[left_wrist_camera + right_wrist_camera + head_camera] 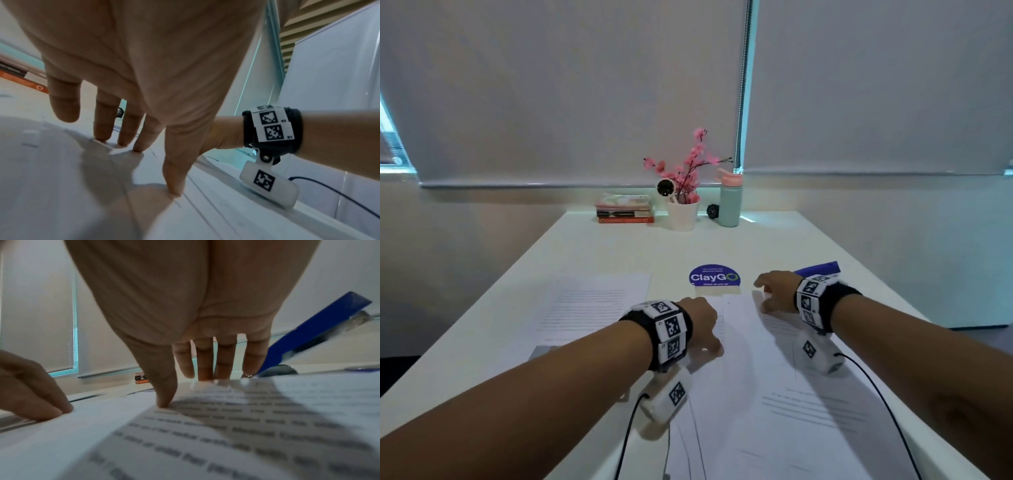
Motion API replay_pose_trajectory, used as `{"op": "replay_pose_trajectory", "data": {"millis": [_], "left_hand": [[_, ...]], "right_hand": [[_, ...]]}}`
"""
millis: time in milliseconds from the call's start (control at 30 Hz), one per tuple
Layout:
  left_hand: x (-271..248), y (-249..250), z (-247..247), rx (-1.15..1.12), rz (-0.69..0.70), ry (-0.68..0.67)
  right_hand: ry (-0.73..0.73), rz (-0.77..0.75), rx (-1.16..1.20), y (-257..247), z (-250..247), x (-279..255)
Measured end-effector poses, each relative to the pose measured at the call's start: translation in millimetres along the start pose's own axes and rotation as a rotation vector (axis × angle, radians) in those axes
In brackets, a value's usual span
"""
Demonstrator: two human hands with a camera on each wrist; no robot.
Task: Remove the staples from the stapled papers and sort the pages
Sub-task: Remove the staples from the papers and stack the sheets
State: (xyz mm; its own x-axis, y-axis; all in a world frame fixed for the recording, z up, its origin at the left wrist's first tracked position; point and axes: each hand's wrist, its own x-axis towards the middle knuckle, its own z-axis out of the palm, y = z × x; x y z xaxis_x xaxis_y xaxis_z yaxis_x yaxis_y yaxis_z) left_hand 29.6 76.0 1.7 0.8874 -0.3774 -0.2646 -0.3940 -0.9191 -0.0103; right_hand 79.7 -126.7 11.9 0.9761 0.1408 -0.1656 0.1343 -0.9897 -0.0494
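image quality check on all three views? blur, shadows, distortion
Head: wide-angle bend at the edges, sharp enough. Left wrist: left hand sharp, hard finger shadows on the papers. Right wrist: near print soft and smeared, right hand looms large, blue stapler edge blurred.

"ClayGo" on round blue sticker (714,275)

Far table edge: books (625,209), flower pot (683,214), bottle (730,201), perhaps a clock (667,187).
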Motion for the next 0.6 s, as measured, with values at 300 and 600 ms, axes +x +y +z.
{"op": "replay_pose_trajectory", "data": {"millis": [300, 600], "left_hand": [[23.3, 13.2, -3.6, -0.149, -0.132, 0.063], [30.3, 23.3, -13.2, -0.641, -0.101, 0.222]], "right_hand": [[0.236, -0.156, 0.21, 14.9, -9.9, -5.1], [0.29, -0.218, 0.366, 14.3, -18.4, -12.2]]}}
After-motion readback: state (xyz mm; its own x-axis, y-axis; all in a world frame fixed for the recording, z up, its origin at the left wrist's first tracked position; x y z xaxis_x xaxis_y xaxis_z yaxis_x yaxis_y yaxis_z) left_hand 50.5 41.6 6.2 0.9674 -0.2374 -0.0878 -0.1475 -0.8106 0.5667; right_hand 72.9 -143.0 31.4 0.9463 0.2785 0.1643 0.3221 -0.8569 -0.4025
